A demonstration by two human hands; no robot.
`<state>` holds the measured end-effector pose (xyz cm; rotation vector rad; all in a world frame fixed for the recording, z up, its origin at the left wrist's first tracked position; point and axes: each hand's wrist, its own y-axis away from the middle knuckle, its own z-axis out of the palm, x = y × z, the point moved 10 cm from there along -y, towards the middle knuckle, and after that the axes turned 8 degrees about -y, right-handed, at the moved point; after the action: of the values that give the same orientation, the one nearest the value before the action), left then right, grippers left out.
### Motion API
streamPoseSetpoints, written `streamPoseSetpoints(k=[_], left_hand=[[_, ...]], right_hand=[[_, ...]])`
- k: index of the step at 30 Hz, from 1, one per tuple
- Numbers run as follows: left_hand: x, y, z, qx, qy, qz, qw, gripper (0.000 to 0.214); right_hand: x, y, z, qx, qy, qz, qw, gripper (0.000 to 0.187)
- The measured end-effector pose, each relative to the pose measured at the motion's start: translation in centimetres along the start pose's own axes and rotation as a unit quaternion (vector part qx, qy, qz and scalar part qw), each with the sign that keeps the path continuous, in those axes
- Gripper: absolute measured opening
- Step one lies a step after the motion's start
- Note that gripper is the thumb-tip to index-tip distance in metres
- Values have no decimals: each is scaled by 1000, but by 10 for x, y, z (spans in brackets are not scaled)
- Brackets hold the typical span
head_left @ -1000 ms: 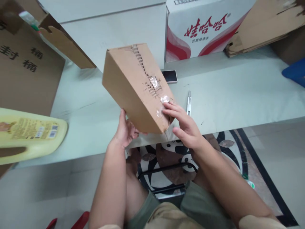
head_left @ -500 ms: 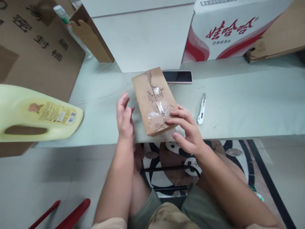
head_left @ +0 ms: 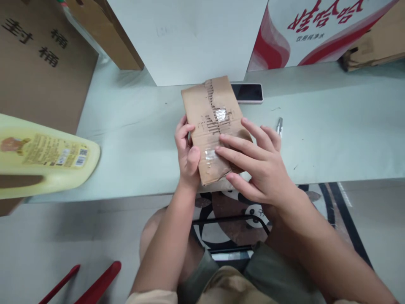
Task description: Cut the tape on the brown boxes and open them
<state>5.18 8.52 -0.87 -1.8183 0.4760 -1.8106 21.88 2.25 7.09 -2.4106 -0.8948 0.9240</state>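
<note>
A small brown cardboard box (head_left: pixel 207 124) with clear tape and dark printed marks lies tilted near the table's front edge. Along its left side, my left hand (head_left: pixel 188 158) grips it, the thumb near the lower left edge. My right hand (head_left: pixel 264 162) rests over the lower right part of the top, fingers spread across the taped seam. Just beyond that hand, a utility knife (head_left: pixel 279 126) shows only its upper end; the hand hides the rest. A phone (head_left: pixel 249 93) lies behind the box, partly covered by it.
The pale green table (head_left: pixel 332 135) carries a yellow jug (head_left: pixel 72 169) at left. A large carton (head_left: pixel 41 84), a white box (head_left: pixel 193 42) and a red-and-white carton (head_left: pixel 303 46) line the back. Folded cardboard (head_left: pixel 373 46) sits at right. A panda-patterned mat (head_left: pixel 218 219) lies below.
My left hand has moved from beside the box to grip its left side. My right hand has slid further over the top with fingers spread, now partly covering the knife. The camera view has shifted.
</note>
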Motion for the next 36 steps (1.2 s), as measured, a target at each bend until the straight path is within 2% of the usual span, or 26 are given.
streamPoseSetpoints(k=[4,8,14,21,24,25,27,29,31,33,36], left_hand=[[-1,1,-1,-14,-23,3,1000,48],[2,-1,-2,-18,-52,10,998,50],[1,0,3,-28,-33,-5,999,48],[-6,3,-1,-12,-23,-13,1000,49],[-7,2,-2,-9,-27,-14,999,50],[-7,2,-3,-5,-30,-13,999,51],[-8,2,-4,3,-36,-11,999,52],[-10,1,-6,12,-40,-13,999,52],[-13,1,-6,20,-44,-16,999,53],[-15,1,-6,29,-44,-15,998,53],[-15,1,-3,38,-41,-11,998,52]], right_hand=[[5,2,-3,8,27,12,1000,37],[11,4,-2,18,53,55,997,32],[9,4,-1,60,39,90,993,27],[10,5,-1,93,-72,23,993,34],[18,15,-11,132,-81,6,988,38],[25,21,-18,155,-61,25,986,37],[49,38,-33,194,25,113,974,34],[78,57,-40,168,130,231,950,35],[103,73,-37,86,200,316,924,44],[121,84,-28,-3,217,361,907,50],[134,90,-13,-84,190,398,893,45]])
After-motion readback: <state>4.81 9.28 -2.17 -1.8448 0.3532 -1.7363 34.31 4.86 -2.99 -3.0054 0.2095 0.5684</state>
